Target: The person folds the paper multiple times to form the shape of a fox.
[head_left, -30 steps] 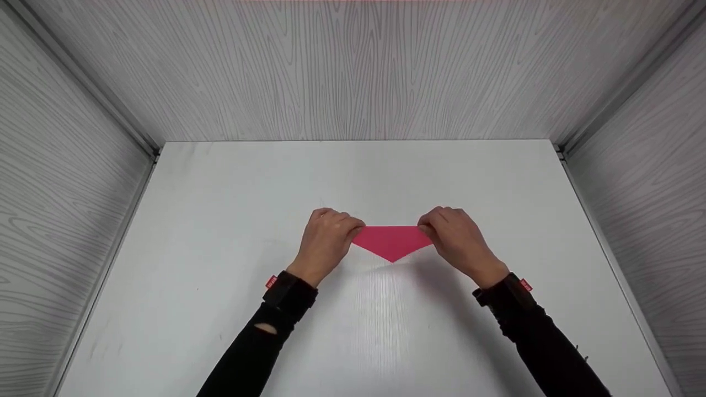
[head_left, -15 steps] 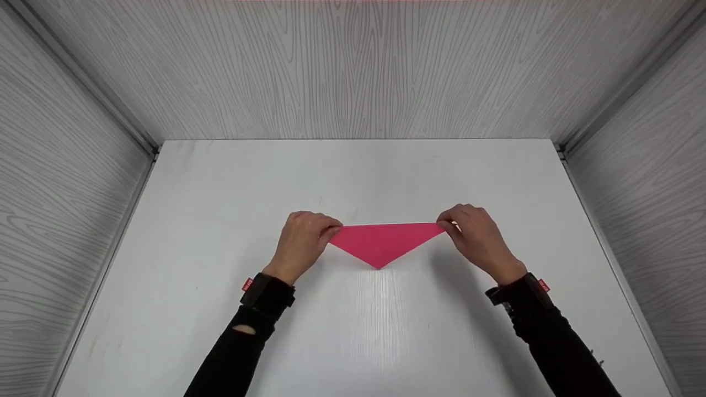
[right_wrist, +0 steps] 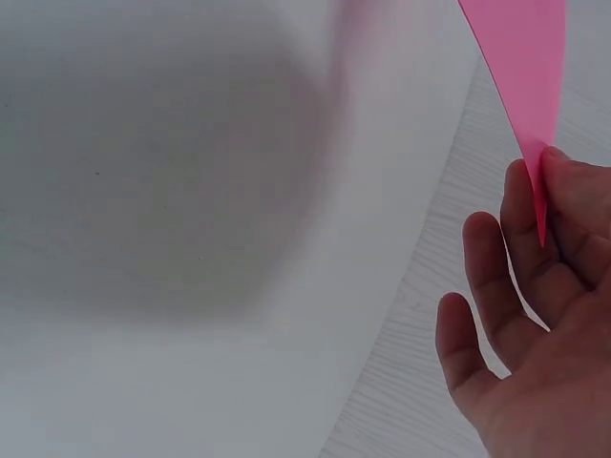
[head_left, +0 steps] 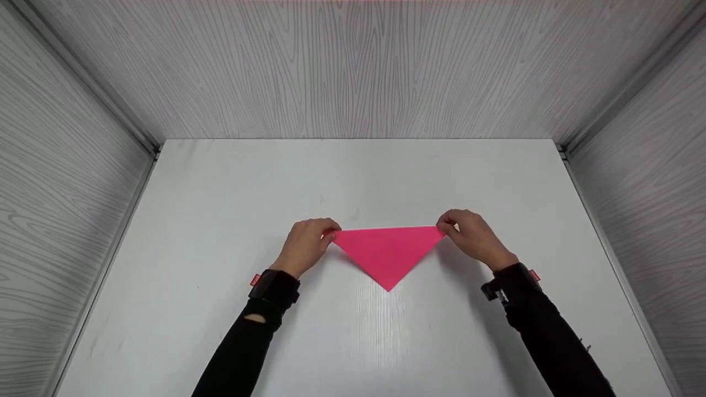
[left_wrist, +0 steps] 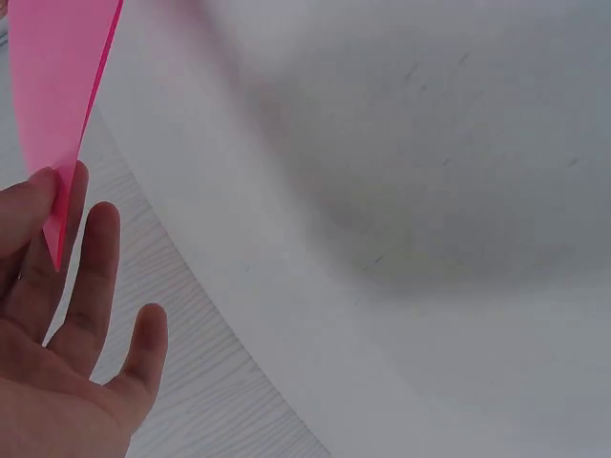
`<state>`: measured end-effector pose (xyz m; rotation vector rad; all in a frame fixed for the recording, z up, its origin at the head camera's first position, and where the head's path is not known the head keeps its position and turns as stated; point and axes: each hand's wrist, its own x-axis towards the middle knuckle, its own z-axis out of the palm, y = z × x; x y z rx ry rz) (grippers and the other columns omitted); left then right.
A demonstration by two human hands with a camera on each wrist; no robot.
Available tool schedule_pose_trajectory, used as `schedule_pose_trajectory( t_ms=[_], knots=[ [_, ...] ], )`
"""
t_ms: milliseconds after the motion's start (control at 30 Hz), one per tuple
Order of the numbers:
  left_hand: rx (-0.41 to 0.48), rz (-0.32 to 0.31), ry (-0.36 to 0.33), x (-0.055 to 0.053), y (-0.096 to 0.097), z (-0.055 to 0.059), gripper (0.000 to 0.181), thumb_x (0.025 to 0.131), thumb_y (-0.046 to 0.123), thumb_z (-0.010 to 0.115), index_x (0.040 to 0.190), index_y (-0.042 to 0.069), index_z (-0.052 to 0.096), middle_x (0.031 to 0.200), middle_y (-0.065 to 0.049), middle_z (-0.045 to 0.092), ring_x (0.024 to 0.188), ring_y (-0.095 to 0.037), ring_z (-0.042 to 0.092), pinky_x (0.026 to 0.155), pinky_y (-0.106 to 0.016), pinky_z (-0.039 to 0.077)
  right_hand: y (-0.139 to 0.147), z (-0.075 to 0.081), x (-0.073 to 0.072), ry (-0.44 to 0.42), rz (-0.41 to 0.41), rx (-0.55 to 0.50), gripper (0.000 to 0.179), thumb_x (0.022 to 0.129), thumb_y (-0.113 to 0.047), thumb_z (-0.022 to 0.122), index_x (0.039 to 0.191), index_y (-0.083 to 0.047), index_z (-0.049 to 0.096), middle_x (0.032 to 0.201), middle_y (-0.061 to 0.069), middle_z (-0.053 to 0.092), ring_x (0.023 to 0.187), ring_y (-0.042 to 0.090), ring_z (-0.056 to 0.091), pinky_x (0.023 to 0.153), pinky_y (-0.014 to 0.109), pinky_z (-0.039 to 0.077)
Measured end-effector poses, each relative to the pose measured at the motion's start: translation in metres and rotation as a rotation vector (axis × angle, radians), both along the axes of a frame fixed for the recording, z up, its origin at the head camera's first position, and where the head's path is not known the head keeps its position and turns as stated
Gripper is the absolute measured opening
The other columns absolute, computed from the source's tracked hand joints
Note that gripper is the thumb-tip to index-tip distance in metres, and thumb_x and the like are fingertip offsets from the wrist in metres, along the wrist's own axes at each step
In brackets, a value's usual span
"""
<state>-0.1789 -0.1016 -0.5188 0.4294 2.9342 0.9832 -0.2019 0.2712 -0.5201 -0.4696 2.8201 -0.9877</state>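
Observation:
A pink sheet of paper (head_left: 388, 255), folded into a triangle, is stretched between both hands with its long straight edge on the far side and its point toward the person. My left hand (head_left: 305, 244) pinches the left corner; in the left wrist view the thumb and index finger grip the paper's narrow tip (left_wrist: 59, 215) while the other fingers stand loose. At the opposite corner my right hand (head_left: 472, 236) does the same, and the right wrist view shows the paper's tip (right_wrist: 540, 196) between thumb and index finger. The paper casts a shadow below it.
A white tabletop (head_left: 248, 182) lies under the hands. Grey wood-grain panels enclose it: a back wall (head_left: 353, 71), a left wall (head_left: 60, 182) and a right wall (head_left: 651, 182). Black sleeves and wrist straps cover the forearms.
Both hands have moved apart, uncovering more of the paper's long edge. The paper has tilted so that its point reaches nearer the person and the triangle looks taller.

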Motion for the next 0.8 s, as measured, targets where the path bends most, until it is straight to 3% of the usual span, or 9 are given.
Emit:
schedule_pose_trajectory(
  t_ms=[200,433,567,800],
  knots=[
    [-0.074,0.054,0.026,-0.001,0.007,-0.025,0.016,0.099,0.006,0.068,0.109,0.008,0.081,0.104,-0.01,0.082,0.099,-0.029,0.076,0.094,-0.043,0.06,-0.01,-0.018,-0.008,0.108,0.02,0.143,0.011,0.099,-0.003,0.063,0.1,-0.002,0.074,0.093,0.013,0.075,0.091,0.03,0.064,0.083,0.043,0.053],
    [-0.147,0.056,0.086,0.002,0.009,-0.034,0.026,0.1,0.007,0.068,0.124,0.009,0.077,0.12,-0.013,0.078,0.117,-0.035,0.07,0.109,-0.057,0.05,-0.014,-0.032,-0.013,0.129,0.023,0.198,0.012,0.094,0.002,0.063,0.101,0.0,0.073,0.096,0.017,0.074,0.092,0.033,0.066,0.084,0.047,0.056],
    [-0.172,0.0,0.098,0.011,0.01,-0.038,0.039,0.099,0.01,0.07,0.138,0.009,0.068,0.141,-0.015,0.067,0.138,-0.037,0.059,0.119,-0.064,0.041,-0.014,-0.038,-0.014,0.102,0.042,0.179,0.012,0.096,0.002,0.064,0.104,0.003,0.072,0.1,0.02,0.073,0.097,0.035,0.065,0.09,0.049,0.057],
    [-0.247,-0.168,-0.001,0.023,0.02,-0.044,0.058,0.099,0.027,0.071,0.153,0.013,0.054,0.163,-0.017,0.046,0.157,-0.04,0.036,0.126,-0.07,0.027,-0.015,-0.045,-0.018,0.079,0.028,0.154,0.012,0.098,-0.002,0.064,0.106,0.004,0.071,0.102,0.021,0.072,0.099,0.037,0.065,0.094,0.051,0.058]
  ],
)
